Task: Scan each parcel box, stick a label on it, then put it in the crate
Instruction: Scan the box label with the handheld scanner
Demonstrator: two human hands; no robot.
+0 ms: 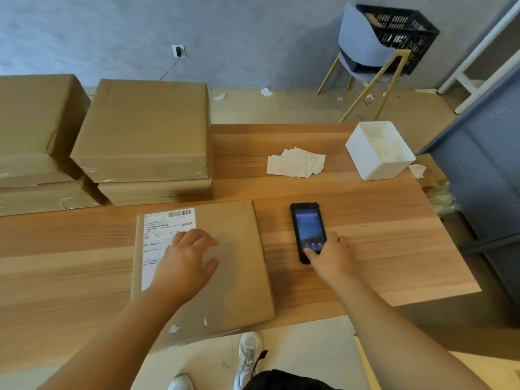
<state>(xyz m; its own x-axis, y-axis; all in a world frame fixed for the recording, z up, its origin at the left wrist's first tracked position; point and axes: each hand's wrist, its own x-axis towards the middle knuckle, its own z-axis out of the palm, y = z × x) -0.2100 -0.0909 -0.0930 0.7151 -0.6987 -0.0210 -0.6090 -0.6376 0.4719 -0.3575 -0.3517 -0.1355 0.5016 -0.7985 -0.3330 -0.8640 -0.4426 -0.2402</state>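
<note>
A flat cardboard parcel box [236, 266] lies at the table's near edge, with a white shipping label [160, 232] on its left part. My left hand [187, 260] rests flat on the box top, fingers spread, partly covering the label. A black handheld scanner [308, 229] lies screen-up on the table to the right of the box. My right hand [330, 256] touches the scanner's lower end, its thumb on the screen's bottom edge. A loose pile of white labels [295, 166] lies farther back. The black crate [399, 35] sits on a chair beyond the table.
Stacked cardboard boxes [146, 136] fill the table's [380, 235] back left, with more [33, 142] at the far left. A white tub [378, 150] stands at the back right. A grey-blue panel [484, 175] borders the table's right side. Paper scraps litter the floor.
</note>
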